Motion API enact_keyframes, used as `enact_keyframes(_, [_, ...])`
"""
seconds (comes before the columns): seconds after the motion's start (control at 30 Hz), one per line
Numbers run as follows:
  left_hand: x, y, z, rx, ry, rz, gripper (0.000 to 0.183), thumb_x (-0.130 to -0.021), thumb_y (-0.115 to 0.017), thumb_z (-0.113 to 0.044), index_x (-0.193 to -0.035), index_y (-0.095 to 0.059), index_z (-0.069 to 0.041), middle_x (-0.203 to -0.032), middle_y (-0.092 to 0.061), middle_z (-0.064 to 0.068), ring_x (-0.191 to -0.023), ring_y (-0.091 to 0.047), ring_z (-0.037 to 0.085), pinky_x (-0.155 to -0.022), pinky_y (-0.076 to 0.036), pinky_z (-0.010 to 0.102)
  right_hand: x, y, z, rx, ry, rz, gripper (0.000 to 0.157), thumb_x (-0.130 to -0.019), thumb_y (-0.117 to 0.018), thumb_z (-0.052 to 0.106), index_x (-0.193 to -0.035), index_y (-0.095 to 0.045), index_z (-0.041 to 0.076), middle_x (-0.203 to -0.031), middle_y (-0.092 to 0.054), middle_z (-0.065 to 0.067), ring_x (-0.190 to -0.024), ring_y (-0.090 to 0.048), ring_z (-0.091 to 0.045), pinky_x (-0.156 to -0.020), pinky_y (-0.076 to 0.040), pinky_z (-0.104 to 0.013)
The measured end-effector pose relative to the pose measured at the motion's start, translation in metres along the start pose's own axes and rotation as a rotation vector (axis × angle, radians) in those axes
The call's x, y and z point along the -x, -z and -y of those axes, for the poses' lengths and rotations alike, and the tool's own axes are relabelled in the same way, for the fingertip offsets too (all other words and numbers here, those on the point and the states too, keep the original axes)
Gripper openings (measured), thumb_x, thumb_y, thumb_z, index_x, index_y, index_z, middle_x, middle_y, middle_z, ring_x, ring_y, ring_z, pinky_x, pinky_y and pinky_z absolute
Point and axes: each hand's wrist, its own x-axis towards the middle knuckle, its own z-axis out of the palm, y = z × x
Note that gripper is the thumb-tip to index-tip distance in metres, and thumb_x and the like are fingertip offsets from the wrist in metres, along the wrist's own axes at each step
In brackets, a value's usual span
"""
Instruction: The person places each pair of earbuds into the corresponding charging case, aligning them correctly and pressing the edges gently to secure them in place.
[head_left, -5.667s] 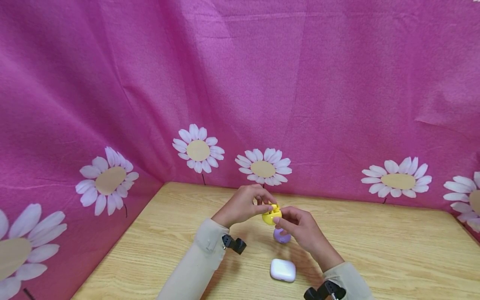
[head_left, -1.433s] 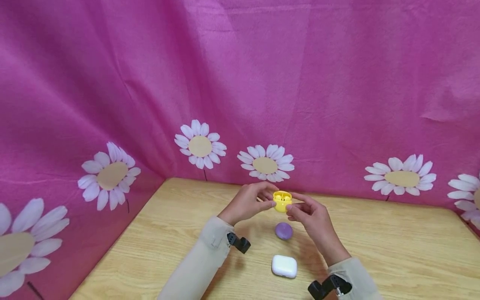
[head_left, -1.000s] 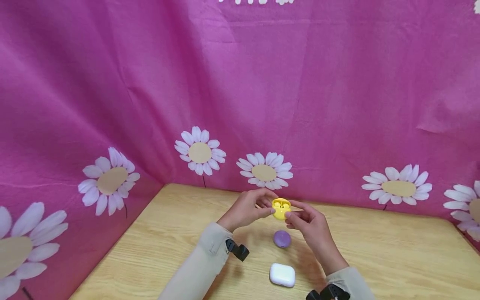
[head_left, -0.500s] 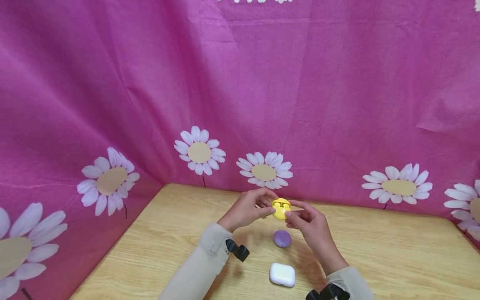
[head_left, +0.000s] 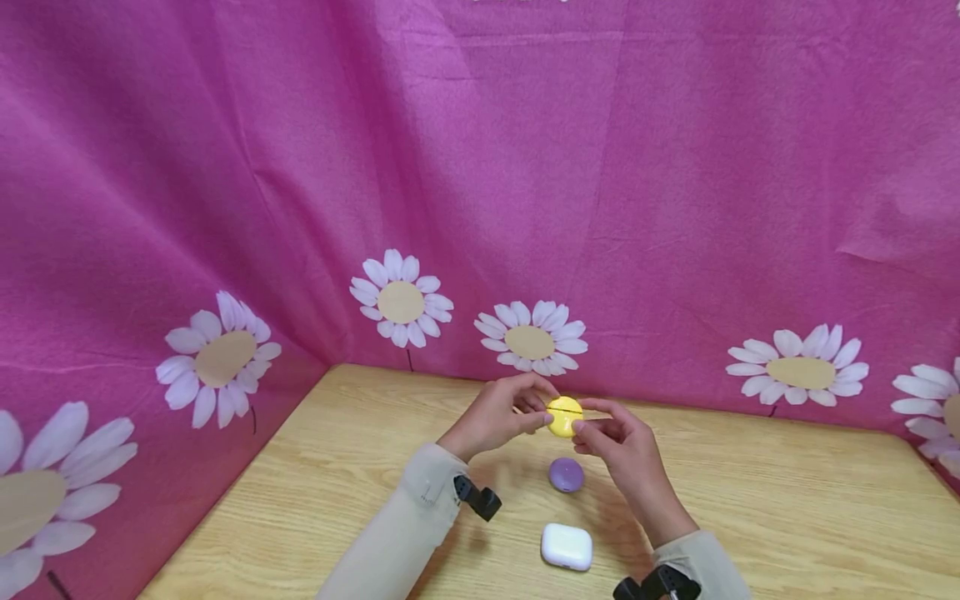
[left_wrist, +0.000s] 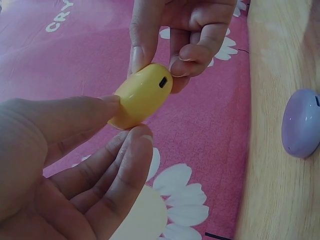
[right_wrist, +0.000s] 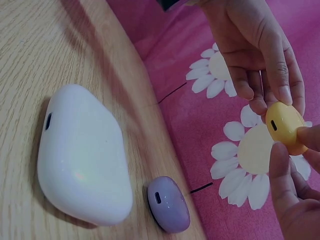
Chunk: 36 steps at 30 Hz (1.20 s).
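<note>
A round yellow earbud case (head_left: 566, 417) is held up above the table between both hands, its lid down and a thin seam showing across it. My left hand (head_left: 498, 414) pinches its left side with thumb and fingers. On the other side, my right hand (head_left: 624, 446) pinches it the same way. The left wrist view shows a dark port slot in the yellow case (left_wrist: 142, 95). Below the hands, a purple earbud case (head_left: 566, 475) lies on the table. Nearer to me is a white earbud case (head_left: 567, 547), also lying on the table.
The wooden table (head_left: 787, 492) runs up to a pink cloth (head_left: 675, 208) printed with white daisies, which hangs behind and at the left. Black wrist cameras (head_left: 477, 497) sit on both sleeved forearms.
The yellow case stood open with earbuds showing inside; its lid has come down over them. Earlier, the left fingers were at its opening. The purple and white cases have stayed put.
</note>
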Motion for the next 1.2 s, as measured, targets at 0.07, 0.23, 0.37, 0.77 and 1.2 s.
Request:
enact_keyframes(0.07, [0.0,0.0,-0.001,0.0,0.0,0.0,0.026,-0.086,-0.073,-0.011,-0.11,-0.065,-0.014,-0.088,-0.066,-0.003,-0.078,-0.063,0.01,-0.065,-0.056,0.025,0.0,0.0,0.001,-0.001,0.006,0.0,0.035,-0.089,-0.069,0.009,-0.122,-0.059,0.001,-0.089,-0.069,-0.015,-0.076,-0.068,-0.014,-0.072,-0.057,-0.032])
enact_keyframes(0.23, [-0.001,-0.001,-0.001,0.005,0.001,-0.002,0.026,-0.086,-0.073,-0.011,-0.11,-0.065,-0.013,-0.088,-0.066,-0.002,-0.078,-0.063,0.011,-0.066,-0.056,0.025,-0.001,0.0,0.001,-0.002,0.002,-0.004,0.034,-0.09,-0.069,0.009,-0.121,-0.059,0.002,-0.09,-0.069,-0.015,-0.076,-0.068,-0.014,-0.073,-0.057,-0.032])
enact_keyframes(0.37, [-0.002,-0.002,0.0,0.012,0.005,0.0,0.025,-0.086,-0.073,-0.01,-0.109,-0.065,-0.015,-0.087,-0.066,-0.002,-0.077,-0.063,0.011,-0.066,-0.056,0.025,-0.002,0.001,-0.001,0.002,-0.001,-0.008,0.034,-0.09,-0.069,0.01,-0.121,-0.059,0.003,-0.091,-0.069,-0.015,-0.076,-0.069,-0.015,-0.073,-0.057,-0.032])
enact_keyframes(0.77, [-0.005,-0.008,0.013,0.131,0.083,0.006,0.025,-0.086,-0.072,-0.008,-0.109,-0.065,-0.013,-0.089,-0.068,0.003,-0.079,-0.066,0.017,-0.068,-0.057,0.029,-0.003,0.003,-0.006,0.014,-0.021,0.006,0.036,-0.09,-0.069,0.012,-0.123,-0.059,0.002,-0.092,-0.069,-0.015,-0.079,-0.069,-0.018,-0.074,-0.057,-0.031])
enact_keyframes(1.2, [-0.02,-0.032,0.043,0.24,0.204,-0.066,0.021,-0.086,-0.071,-0.004,-0.107,-0.066,-0.009,-0.089,-0.067,0.005,-0.077,-0.067,0.016,-0.07,-0.057,0.029,-0.019,0.008,-0.03,0.019,-0.108,-0.048,0.033,-0.091,-0.064,0.002,-0.123,-0.06,-0.004,-0.096,-0.067,-0.017,-0.08,-0.07,-0.021,-0.076,-0.057,-0.034])
